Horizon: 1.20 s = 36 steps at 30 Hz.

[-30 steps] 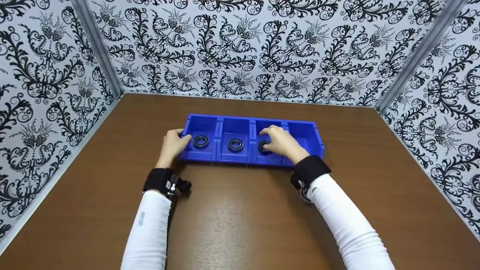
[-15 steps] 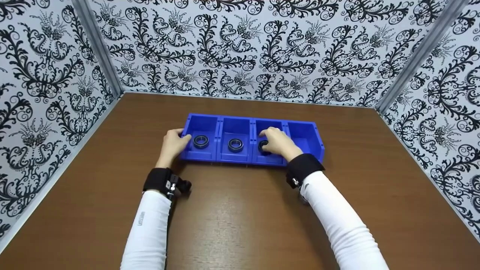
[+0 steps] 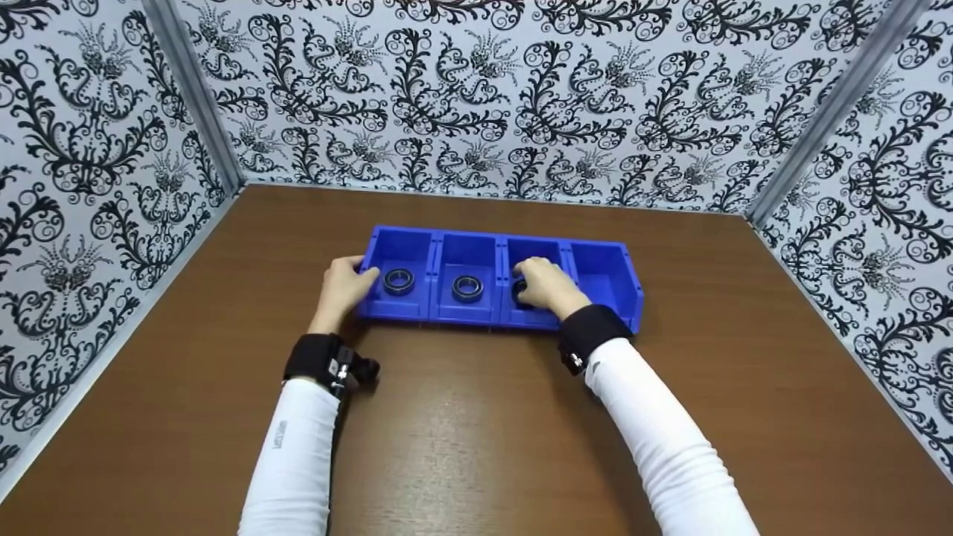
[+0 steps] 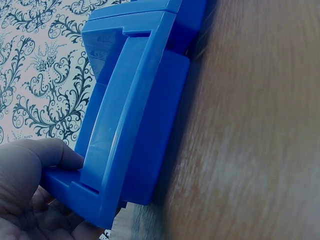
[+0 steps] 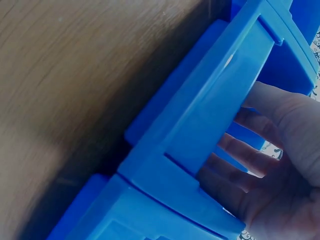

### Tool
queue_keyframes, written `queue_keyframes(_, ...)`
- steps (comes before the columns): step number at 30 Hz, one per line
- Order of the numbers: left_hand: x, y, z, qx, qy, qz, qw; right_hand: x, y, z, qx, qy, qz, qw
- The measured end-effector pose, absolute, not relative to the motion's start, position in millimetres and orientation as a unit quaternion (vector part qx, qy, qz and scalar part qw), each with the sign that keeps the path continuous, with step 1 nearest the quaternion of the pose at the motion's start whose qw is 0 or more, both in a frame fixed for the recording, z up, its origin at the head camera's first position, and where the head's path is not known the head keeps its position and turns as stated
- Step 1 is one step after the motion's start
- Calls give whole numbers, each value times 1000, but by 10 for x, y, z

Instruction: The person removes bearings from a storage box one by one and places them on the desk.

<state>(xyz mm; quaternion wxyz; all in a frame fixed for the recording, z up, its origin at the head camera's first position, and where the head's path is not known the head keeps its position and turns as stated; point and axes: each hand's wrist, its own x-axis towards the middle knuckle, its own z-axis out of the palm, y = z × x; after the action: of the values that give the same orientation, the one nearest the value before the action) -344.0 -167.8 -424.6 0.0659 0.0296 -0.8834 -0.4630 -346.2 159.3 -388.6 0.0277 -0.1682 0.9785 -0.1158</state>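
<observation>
A blue bin with several compartments in a row [image 3: 607, 269] stands on the brown table. My left hand [image 3: 344, 289] grips its left end wall; in the left wrist view the thumb [image 4: 60, 153] hooks over the rim and the fingers lie under it. Ring-shaped ball bearings lie in the two left compartments, one at the far left [image 3: 399, 291] and one beside it [image 3: 467, 299]. Inside the third compartment my right hand [image 3: 549, 284] pinches another bearing [image 3: 519, 292], mostly covered by the fingers. In the right wrist view the front wall hides that bearing.
The rightmost compartment [image 3: 601, 279] shows bare blue walls and floor. Patterned wall panels [image 3: 476, 97] with metal corner posts [image 3: 826, 112] enclose the table [image 3: 447, 417] at the back and sides. Black camera straps sit on both wrists.
My right hand and forearm have shifted left, with the fingers closing in on the third bearing, which moved slightly left. The left hand keeps its grip on the bin.
</observation>
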Motion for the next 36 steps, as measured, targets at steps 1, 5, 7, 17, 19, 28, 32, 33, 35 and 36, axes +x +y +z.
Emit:
queue_keyframes(1,-3441,-1679,-4246,30,-883,-463,65,-3465,1587,-3891,-166,979,-115,29)
queue_keyframes(5,-3439,-1680,-4245,31,-884,-463,65,-3472,1567,-3911,-158,981,-111,33)
queue_keyframes(7,-3436,-1679,-4244,31,-884,-463,64,-3476,1562,-3922,-155,981,-108,32)
queue_keyframes(17,-3436,-1676,-4248,32,-883,-465,63,-3517,1550,-3959,-152,982,-109,41)
queue_keyframes(19,-3434,-1675,-4245,32,-882,-467,61,-3526,1549,-3962,-148,982,-110,44)
queue_keyframes(28,-3459,-1682,-4245,30,-881,-468,64,-3568,1546,-3958,-137,982,-115,58)
queue_keyframes(32,-3459,-1685,-4257,29,-882,-466,65,-3576,1540,-3953,-130,982,-116,70)
queue_keyframes(33,-3457,-1683,-4258,30,-881,-467,65,-3576,1539,-3951,-128,982,-115,73)
queue_keyframes(35,-3456,-1679,-4261,30,-883,-464,66,-3568,1538,-3938,-129,983,-111,75)
queue_keyframes(36,-3457,-1677,-4261,29,-884,-461,66,-3566,1538,-3935,-128,983,-110,76)
